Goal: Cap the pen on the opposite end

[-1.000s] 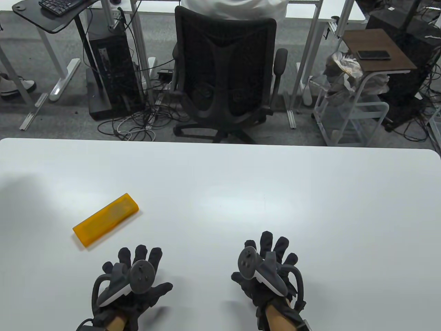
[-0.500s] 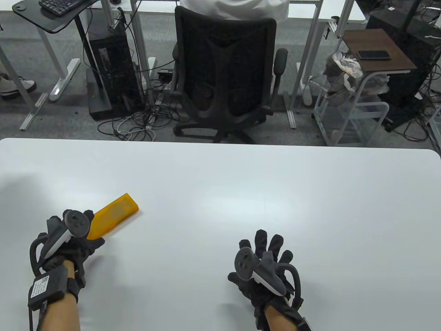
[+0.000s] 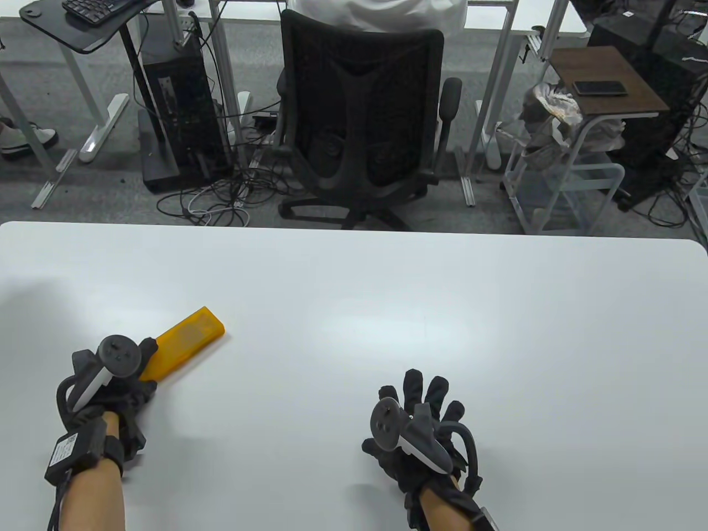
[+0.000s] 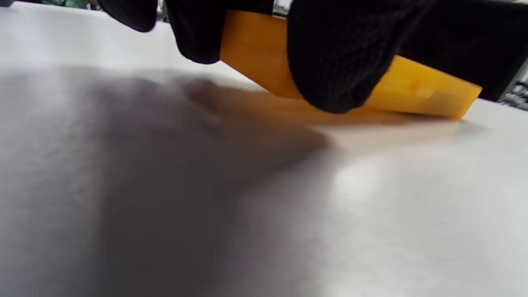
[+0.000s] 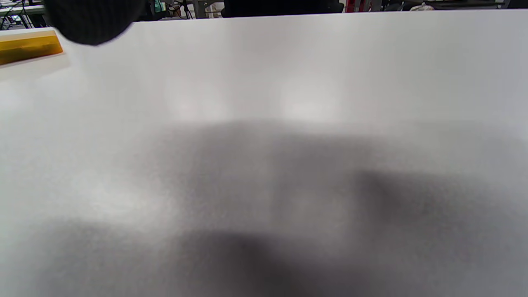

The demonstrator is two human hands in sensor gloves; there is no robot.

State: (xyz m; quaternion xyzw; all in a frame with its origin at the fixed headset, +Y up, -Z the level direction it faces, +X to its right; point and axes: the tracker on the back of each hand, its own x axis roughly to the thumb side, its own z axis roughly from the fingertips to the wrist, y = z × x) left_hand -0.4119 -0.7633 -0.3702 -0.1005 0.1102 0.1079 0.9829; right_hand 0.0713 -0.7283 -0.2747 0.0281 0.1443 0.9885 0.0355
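A flat, translucent orange case [image 3: 191, 334] lies at an angle on the left of the white table [image 3: 387, 287]. No pen or cap shows on its own. My left hand [image 3: 142, 362] grips the case's near end. In the left wrist view my gloved fingers [image 4: 338, 62] wrap over the case [image 4: 416, 88], which tilts with its held end a little off the table. My right hand [image 3: 423, 395] rests flat on the table with fingers spread, holding nothing. The case's far end also shows in the right wrist view [image 5: 24, 47].
A black office chair [image 3: 362, 110] stands behind the table's far edge. Desks, a computer tower [image 3: 177, 105] and a small cart [image 3: 569, 166] stand further back on the floor.
My left hand moved left from the near middle of the table to the case's near end and closed on it. The case shifted slightly. My right hand drew back a little.
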